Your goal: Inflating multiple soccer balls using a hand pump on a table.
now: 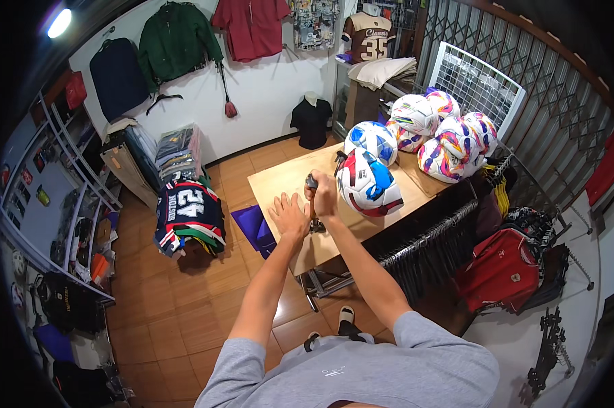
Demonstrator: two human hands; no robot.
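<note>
My right hand (325, 196) is closed around the upright handle of a hand tool (313, 209), brown with a dark top. The tool's dark metal lower end meets the plywood tabletop (281, 178); its exact kind is unclear. Flat on the board just left of it lies my left hand (289, 217), fingers spread and holding nothing. To the right of my right hand sits a white, red and blue soccer ball (360, 191), its outline uneven. Behind that ball is a blue-and-white soccer ball (370, 140), with a small black object (340, 158) at its left.
Several multicoloured balls (454, 143) are piled at the table's right end. A rail of black hangers (429, 229) runs along its near right side, with a red jersey (505, 270) beyond. Purple fabric (256, 229) shows at the left edge; folded jerseys (189, 217) stand further left.
</note>
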